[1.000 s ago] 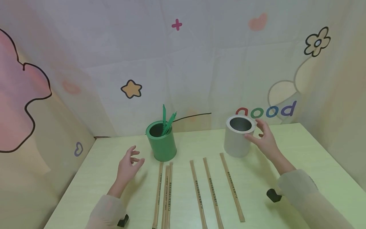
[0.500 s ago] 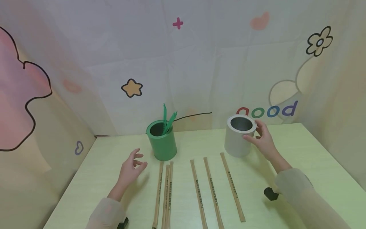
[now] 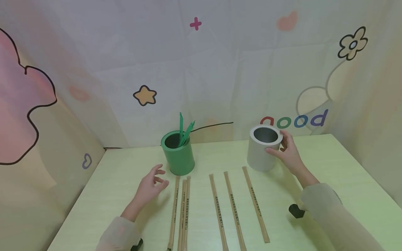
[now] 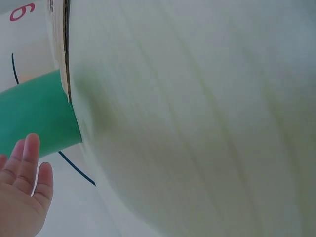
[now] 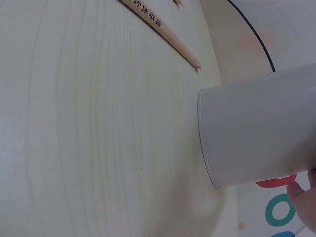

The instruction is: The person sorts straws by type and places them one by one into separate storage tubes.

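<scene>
At the back right of the table stands an upright white cylindrical holder (image 3: pixel 260 157) with a dark inside. My right hand (image 3: pixel 291 158) holds its right side, thumb on the front wall and fingers round behind, partly hidden by it. A green cylindrical holder (image 3: pixel 181 162) stands at the back left with green wrapped straws (image 3: pixel 186 134) leaning inside. My left hand (image 3: pixel 149 186) hovers before it, fingers loosely bent and touching nothing. In the left wrist view this hand's fingers overlap the green holder (image 4: pixel 37 116). The right wrist view shows the white holder's base (image 5: pixel 212 138) on the table.
Several straws in brown paper wrappers lie lengthwise on the pale table (image 3: pixel 119 167): a left cluster (image 3: pixel 183 212) and three spaced straws on the right, among them the rightmost straw (image 3: pixel 255 205). A printed cloth (image 3: pixel 213 76) rises right behind the table's back edge.
My right hand has closed in on the white holder, its thumb moving left onto the front wall. My left hand has drifted right toward the wrapped straws. Both holders stay put.
</scene>
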The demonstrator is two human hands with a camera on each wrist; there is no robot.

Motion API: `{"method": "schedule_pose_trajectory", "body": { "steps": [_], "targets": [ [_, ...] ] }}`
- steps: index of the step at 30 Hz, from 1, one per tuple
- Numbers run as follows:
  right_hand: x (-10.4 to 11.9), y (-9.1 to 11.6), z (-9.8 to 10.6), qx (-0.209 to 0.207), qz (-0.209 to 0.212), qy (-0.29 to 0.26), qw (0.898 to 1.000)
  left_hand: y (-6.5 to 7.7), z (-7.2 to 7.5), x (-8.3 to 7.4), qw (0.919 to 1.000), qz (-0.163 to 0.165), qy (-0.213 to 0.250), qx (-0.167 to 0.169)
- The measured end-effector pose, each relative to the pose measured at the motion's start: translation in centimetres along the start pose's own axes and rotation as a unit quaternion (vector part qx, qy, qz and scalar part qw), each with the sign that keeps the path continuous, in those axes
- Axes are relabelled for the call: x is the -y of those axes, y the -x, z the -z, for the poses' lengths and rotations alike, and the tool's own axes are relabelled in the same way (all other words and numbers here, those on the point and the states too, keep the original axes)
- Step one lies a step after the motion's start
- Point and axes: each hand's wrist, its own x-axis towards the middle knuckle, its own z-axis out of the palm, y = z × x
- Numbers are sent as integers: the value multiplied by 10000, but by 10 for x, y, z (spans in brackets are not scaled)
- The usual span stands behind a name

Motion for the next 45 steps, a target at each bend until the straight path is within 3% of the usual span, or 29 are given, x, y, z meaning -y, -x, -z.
{"method": "schedule_pose_trajectory", "body": {
  "steps": [12,28,45],
  "targets": [
    [-3,-3,1,9,-44,151,9999,-1,-19,-7,9980,275,-288,500],
    [-2,-2,2,18,-200,193,9996,-1,-32,-8,9868,488,-973,1200],
    [1,-2,1,-28,-309,198,9993,-3,-38,-9,9831,618,-1176,1259]
  ]
}}
